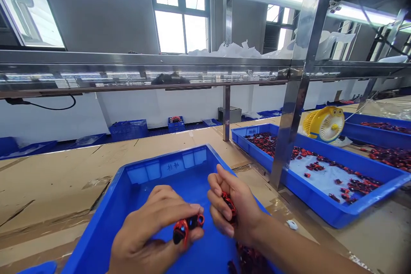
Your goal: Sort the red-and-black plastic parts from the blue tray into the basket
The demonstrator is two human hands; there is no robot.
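Note:
My left hand (150, 227) pinches a small black and red plastic part (188, 227) between thumb and fingers; a round red ring shows at its right end. Close beside it, my right hand (234, 205) is curled around another red and black part (229, 206), partly hidden by the fingers. Both hands are above a blue plastic tray (102, 205). More red and black parts (252, 259) lie in the tray's near right, partly covered by my right forearm.
A second blue tray (324, 209) with scattered red and black parts stands right, behind a metal post (290, 128). Beyond it is a yellow fan (324, 124). A metal shelf beam (144, 72) crosses above the cardboard-covered table (48, 184). Blue baskets (128, 130) stand at the back.

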